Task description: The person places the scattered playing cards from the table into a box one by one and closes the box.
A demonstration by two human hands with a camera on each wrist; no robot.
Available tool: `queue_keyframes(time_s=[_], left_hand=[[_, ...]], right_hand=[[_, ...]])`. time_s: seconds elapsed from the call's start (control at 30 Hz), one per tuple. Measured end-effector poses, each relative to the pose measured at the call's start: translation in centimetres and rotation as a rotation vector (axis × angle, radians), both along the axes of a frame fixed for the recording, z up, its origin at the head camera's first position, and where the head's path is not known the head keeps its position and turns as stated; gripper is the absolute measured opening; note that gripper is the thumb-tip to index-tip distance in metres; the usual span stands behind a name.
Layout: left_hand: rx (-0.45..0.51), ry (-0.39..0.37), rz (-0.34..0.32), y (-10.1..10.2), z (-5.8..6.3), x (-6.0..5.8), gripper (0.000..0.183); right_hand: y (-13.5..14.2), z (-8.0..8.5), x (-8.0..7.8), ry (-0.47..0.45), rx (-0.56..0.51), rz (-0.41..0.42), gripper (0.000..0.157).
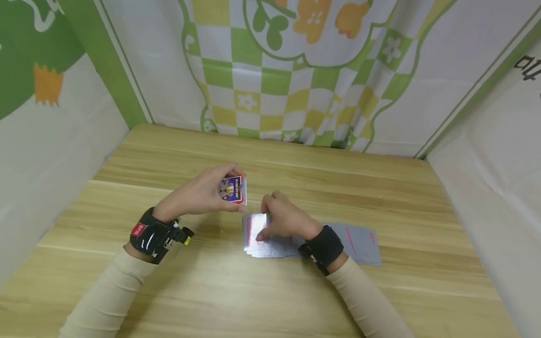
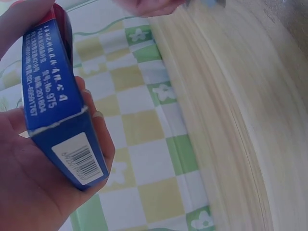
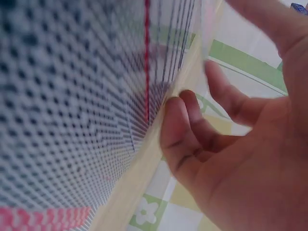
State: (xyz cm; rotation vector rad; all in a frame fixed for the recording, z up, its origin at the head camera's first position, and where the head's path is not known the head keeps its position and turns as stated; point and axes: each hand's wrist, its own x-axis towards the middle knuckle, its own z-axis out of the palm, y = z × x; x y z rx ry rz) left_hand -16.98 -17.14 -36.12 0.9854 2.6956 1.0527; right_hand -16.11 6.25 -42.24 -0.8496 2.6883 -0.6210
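Someone's left hand (image 1: 203, 190) grips a small blue cardboard box with red trim (image 2: 54, 67), printed "No.975" and "201804" beside a white barcode label (image 2: 78, 159), above the pale wood-grain counter (image 1: 253, 300). The right hand (image 1: 289, 218) pinches a thin playing card (image 1: 255, 226) at the left end of overlapping grey-patterned playing cards (image 1: 362, 241).

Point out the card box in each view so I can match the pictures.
Head: card box near the centre, in the left hand.
Left wrist: card box large at left, barcode end facing the camera.
Right wrist: only a small blue patch at the top right corner, probably the box.
Shared landmark: checked cloth, behind.
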Motion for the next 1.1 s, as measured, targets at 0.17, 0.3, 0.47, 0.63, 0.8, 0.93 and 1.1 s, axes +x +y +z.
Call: queue_keyframes(time_s=[0.17, 0.3, 0.47, 0.63, 0.8, 0.93, 1.1], left_hand=[[-0.028, 0.021, -0.008, 0.0, 0.4, -0.3, 0.069], [-0.036, 0.026, -0.018, 0.1, 0.6, -0.4, 0.068], [-0.053, 0.028, -0.002, 0.5, 0.6, 0.0, 0.071], [-0.058, 0.058, 0.017, 0.8, 0.4, 0.3, 0.073], [-0.034, 0.07, 0.016, 0.9, 0.2, 0.6, 0.077], [-0.024, 0.073, 0.022, 1.1, 0.2, 0.8, 0.077], [-0.016, 0.063, 0.02, 1.4, 0.3, 0.9, 0.075]], right_hand=[[0.7, 1.0, -0.6, 0.014, -0.193, 0.037, 0.031], [1.8, 2.3, -0.8, -0.208, -0.487, 0.023, 0.008], [3.8, 5.2, -0.1, -0.312, -0.779, -0.179, 0.018], [4.3, 7.0, 0.6, -0.279, -0.944, -0.241, 0.043], [3.7, 6.8, 0.8, -0.225, -0.919, -0.249, 0.046], [3.6, 6.6, 0.8, -0.219, -0.892, -0.272, 0.044], [3.2, 6.4, 0.8, -0.228, -0.912, -0.296, 0.045]])
